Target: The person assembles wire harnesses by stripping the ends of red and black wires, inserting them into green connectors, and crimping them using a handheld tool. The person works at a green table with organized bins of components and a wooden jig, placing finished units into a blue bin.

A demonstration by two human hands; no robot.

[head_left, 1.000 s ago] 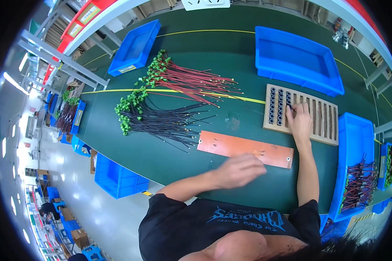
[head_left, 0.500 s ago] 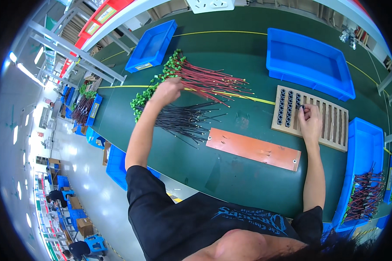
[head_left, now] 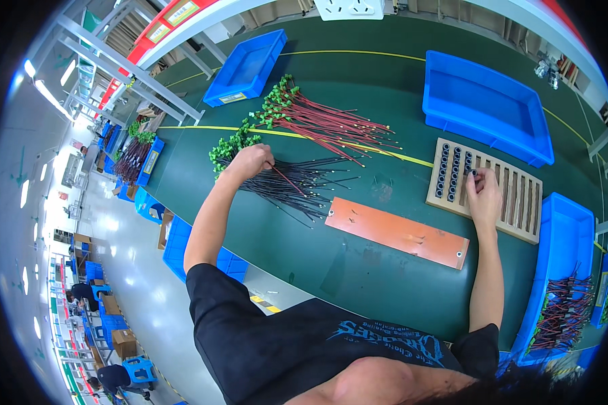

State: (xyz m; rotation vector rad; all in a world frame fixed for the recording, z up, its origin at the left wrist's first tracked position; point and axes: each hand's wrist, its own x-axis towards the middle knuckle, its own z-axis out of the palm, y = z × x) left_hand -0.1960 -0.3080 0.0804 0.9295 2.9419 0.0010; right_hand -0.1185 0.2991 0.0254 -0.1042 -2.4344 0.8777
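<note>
My left hand (head_left: 251, 162) is closed over the upper part of the black wires (head_left: 297, 185), near their green connectors (head_left: 227, 150). A single red wire (head_left: 289, 181) runs out of its fingers across the black bunch. Beyond it lies a bunch of red wires (head_left: 331, 125) with green connectors of their own. At the wooden slotted rack (head_left: 530, 233), my right hand (head_left: 484, 196) pinches a small black ring (head_left: 473, 173) just at the end of a partly filled column. Several black rings (head_left: 442, 172) stand in the left columns; the slots to the right hold none.
An orange strip plate (head_left: 398, 233) lies on the green table (head_left: 304, 260) nearer me. Blue trays stand at the far left (head_left: 246, 67) and far right (head_left: 490, 101). Another blue bin (head_left: 566, 229) on the right holds red and black wire assemblies (head_left: 562, 314).
My left hand has moved from the red bunch nearer to me, over the black bunch, with a red wire in its fingers. The right hand stays at the rack with the ring.
</note>
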